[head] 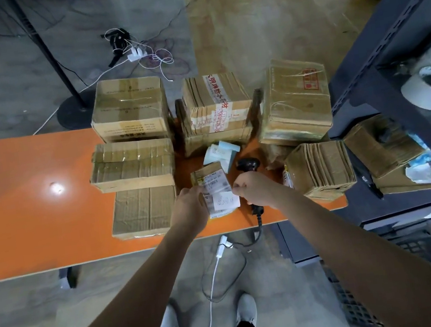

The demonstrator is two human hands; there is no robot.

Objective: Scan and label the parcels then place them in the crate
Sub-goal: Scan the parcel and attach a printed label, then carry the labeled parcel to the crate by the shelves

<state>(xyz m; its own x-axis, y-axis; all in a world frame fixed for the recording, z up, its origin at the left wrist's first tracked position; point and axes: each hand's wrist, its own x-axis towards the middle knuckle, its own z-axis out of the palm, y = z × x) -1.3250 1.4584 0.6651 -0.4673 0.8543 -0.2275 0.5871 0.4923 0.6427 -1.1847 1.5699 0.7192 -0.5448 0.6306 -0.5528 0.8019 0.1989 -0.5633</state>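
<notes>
Parcel [212, 176] lies at the near bench [33, 204] edge, between both hands. Left hand [190, 209] holds its left side; right hand [257, 189] fingers pinch the label [225, 201] on top, at its right edge.

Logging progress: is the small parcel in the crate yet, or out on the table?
Out. The small parcel lies on the orange table, held by left hand and right hand.

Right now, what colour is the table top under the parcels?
The table top is orange, seen best in the head view.
</notes>
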